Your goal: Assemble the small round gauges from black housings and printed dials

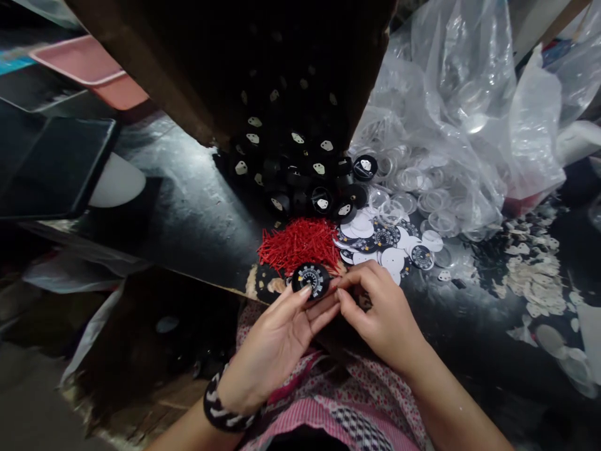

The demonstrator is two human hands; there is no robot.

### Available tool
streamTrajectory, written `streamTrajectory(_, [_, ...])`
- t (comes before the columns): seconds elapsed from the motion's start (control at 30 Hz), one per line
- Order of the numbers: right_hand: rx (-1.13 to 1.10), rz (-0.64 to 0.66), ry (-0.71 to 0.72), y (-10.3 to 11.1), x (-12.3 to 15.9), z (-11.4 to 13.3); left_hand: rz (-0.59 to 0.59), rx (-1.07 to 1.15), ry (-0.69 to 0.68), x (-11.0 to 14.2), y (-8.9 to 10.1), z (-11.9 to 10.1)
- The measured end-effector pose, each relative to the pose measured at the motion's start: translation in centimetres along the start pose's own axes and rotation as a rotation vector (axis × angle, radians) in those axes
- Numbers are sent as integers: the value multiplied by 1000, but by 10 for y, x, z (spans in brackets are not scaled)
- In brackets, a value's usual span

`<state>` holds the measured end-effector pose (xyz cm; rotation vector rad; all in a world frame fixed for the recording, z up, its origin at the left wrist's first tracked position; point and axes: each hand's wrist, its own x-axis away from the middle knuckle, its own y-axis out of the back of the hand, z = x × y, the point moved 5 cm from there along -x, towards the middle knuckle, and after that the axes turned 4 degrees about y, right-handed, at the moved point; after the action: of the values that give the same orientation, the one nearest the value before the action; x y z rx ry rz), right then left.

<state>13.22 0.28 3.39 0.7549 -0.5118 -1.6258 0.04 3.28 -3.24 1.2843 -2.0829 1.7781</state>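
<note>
My left hand [288,319] is closed on a small round black gauge [310,280], its thumb on the rim. The gauge's black dial with white markings faces up. Against the left fingertips, my right hand [375,300] pinches thumb and forefinger together; a bit of red shows there, apparently a red pointer needle [334,287]. Just beyond the gauge is a heap of thin red needles [300,243]. To its right lies a loose pile of dial discs [382,238], some printed side up, others white side up.
Black gauge housings [322,200] spill from a tipped cardboard box [188,81]. Clear round covers [413,180] spread from a plastic bag [451,106]. Small pale plates [535,275] lie at the right. A pink tray [79,59] stands far left. The table edge [201,279] runs close by.
</note>
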Motion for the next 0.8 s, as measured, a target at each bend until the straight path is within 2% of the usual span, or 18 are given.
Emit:
streamTrajectory(0.13, [95, 33, -41, -1, 3, -3, -33, -141, -214, 1, 0, -2])
streamTrajectory(0.23, [192, 61, -31, -4, 3, -3, -54, -201, -294, 5, 2, -1])
streamTrajectory(0.37, [147, 38, 10, 0, 3, 1, -29, -224, -310, 7, 0, -6])
streamTrajectory(0.5, [-43, -6, 30, 6, 4, 7, -92, -304, -343, 0, -3, -10])
streamTrajectory(0.63, [42, 31, -17, 4, 3, 8, -63, -454, -270, -9, -9, 0])
streamTrajectory(0.8, [68, 56, -63, 6, 4, 4, -58, -595, -300, -6, -15, -1])
